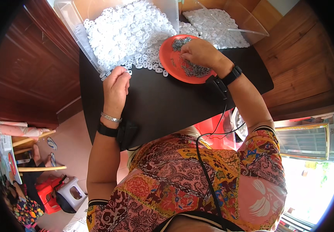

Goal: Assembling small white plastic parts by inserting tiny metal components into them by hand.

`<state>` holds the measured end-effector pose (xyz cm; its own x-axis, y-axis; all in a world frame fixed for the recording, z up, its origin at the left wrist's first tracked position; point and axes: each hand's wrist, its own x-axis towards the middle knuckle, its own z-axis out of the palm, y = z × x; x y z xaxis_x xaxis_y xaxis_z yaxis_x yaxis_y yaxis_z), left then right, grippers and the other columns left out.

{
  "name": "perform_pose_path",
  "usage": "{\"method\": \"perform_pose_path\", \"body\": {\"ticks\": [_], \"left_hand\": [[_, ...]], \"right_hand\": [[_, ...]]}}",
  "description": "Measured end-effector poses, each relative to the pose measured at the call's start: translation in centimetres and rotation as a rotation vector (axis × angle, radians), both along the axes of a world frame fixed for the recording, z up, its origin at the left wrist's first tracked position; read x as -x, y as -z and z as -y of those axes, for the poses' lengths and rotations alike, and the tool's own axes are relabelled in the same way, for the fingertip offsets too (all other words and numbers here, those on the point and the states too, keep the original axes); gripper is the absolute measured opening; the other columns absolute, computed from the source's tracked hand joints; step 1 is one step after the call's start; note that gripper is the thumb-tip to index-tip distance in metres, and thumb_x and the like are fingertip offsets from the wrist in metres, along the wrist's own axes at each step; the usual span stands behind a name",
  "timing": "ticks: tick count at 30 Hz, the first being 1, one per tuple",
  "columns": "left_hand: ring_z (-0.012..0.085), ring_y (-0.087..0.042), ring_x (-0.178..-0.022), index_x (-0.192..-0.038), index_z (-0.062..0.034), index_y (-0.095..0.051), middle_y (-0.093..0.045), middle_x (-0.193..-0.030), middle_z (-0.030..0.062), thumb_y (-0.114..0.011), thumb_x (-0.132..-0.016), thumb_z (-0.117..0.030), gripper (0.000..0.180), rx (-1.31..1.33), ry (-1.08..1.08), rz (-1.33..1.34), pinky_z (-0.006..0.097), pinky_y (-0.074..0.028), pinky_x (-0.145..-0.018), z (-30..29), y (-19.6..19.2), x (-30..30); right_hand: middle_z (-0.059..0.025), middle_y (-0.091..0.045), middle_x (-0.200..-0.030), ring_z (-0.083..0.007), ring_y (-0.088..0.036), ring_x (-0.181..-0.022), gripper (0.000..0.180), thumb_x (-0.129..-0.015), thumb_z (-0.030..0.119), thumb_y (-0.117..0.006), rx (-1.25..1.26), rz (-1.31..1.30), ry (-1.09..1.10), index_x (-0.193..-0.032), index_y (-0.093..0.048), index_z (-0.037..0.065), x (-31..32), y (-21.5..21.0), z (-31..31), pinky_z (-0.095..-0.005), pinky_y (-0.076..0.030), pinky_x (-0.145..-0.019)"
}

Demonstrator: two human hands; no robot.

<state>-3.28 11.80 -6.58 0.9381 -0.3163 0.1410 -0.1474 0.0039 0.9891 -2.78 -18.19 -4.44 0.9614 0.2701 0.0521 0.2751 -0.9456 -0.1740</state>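
Observation:
My left hand (116, 87) is closed at the near edge of a heap of white plastic pieces (130, 33). Between its thumb and fingertips sits one small white oval piece (130, 72) with holes, partly covered by the fingers. My right hand (202, 53) reaches over an orange-red round plate (167, 63), its fingers pinched together and pointing down. Small grey metal screws or nails (196, 70) lie on the plate in two piles. Whatever the right fingertips grip is too small and too hidden to make out.
A clear plastic bin (76, 36) lies open toward me, its white pieces spilling onto the black table (155, 104). Another clear container (252, 25) with white pieces stands at the far right. Cables hang from my wrist straps. At lower left are stools (72, 193) and another person.

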Motion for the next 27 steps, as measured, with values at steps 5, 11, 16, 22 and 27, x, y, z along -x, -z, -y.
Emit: {"method": "perform_pose_path", "body": {"ticks": [5,11,16,22,27], "left_hand": [[0.0035,-0.037,-0.049,-0.075,-0.003,-0.053,-0.043,-0.058,-0.0029,-0.051,-0.087,-0.009,0.013,-0.001,0.003,0.001,0.02,-0.029,-0.044,-0.1,0.1,-0.1],[0.0052,-0.038,-0.049,-0.077,-0.0026,-0.053,-0.044,-0.058,-0.0018,-0.048,-0.089,-0.015,0.017,0.044,0.068,-0.034,0.02,-0.03,-0.046,-0.1,-0.5,0.4],[0.0049,-0.04,-0.051,-0.081,-0.0023,-0.053,-0.047,-0.062,-0.0011,-0.048,-0.091,-0.02,0.021,0.117,0.124,0.041,0.019,-0.03,-0.047,-0.1,-0.8,1.2],[0.0084,-0.044,-0.054,-0.084,-0.0019,-0.052,-0.049,-0.065,0.0027,-0.043,-0.091,-0.019,0.02,0.208,0.08,0.06,0.021,-0.034,-0.05,-0.4,-1.3,1.1],[0.008,-0.042,-0.053,-0.08,-0.0026,-0.051,-0.048,-0.064,0.0022,-0.044,-0.091,-0.022,0.023,0.178,0.127,0.068,0.021,-0.032,-0.049,-0.7,-0.9,0.5]], "right_hand": [[-0.0096,-0.064,-0.076,-0.0221,-0.062,-0.07,0.014,-0.083,0.017,-0.058,-0.186,-0.001,0.019,-0.084,-0.064,0.004,0.5,-0.5,-0.2,-0.0329,-0.047,-0.066],[-0.0001,-0.06,-0.074,-0.0077,-0.056,-0.067,0.016,-0.088,0.018,-0.057,-0.868,-0.328,-0.028,-0.089,-0.06,0.002,1.3,-1.7,-2.4,-0.0227,-0.044,-0.06],[0.0018,-0.057,-0.075,-0.0061,-0.054,-0.071,0.019,-0.094,0.02,-0.053,-1.066,-0.454,-0.152,-0.092,-0.061,0.003,2.7,-3.9,-7.9,-0.0189,-0.042,-0.062],[0.0027,-0.054,-0.072,-0.0069,-0.05,-0.067,0.024,-0.095,0.025,-0.051,-1.162,-0.606,-0.389,-0.089,-0.06,0.004,1.4,-2.8,-10.7,-0.0214,-0.041,-0.063],[0.0028,-0.052,-0.069,-0.0074,-0.048,-0.062,0.023,-0.095,0.025,-0.051,-1.041,-0.637,-0.388,-0.086,-0.06,0.006,0.8,-1.8,-11.7,-0.0213,-0.042,-0.06]]}}
